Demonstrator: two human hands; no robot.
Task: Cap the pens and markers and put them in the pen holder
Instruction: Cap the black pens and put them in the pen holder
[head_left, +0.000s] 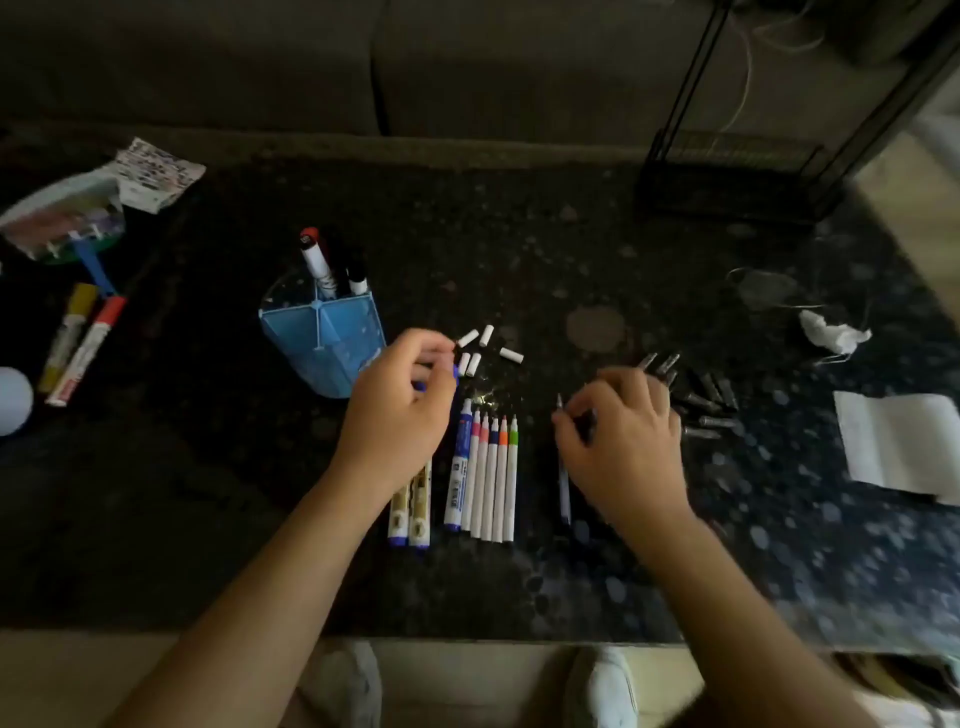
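A blue pen holder (324, 343) stands left of centre on the dark table with three capped markers (332, 265) in it. My left hand (400, 410) is curled round a blue cap (456, 375) beside the holder. Below it lie two blue-ended markers (410, 514), a blue uncapped marker (460, 467) and several thin white pens (496, 478) with coloured tips. Several white caps (480, 348) lie above them. My right hand (623, 436) pinches a dark pen (563, 488). Dark caps (701, 400) lie scattered to its right.
A yellow and a red marker (78, 343) lie at the far left, under a plastic packet (67, 208). A black wire rack (737, 176) stands at the back right. A crumpled tissue (831, 335) and folded white paper (898, 447) sit at the right edge.
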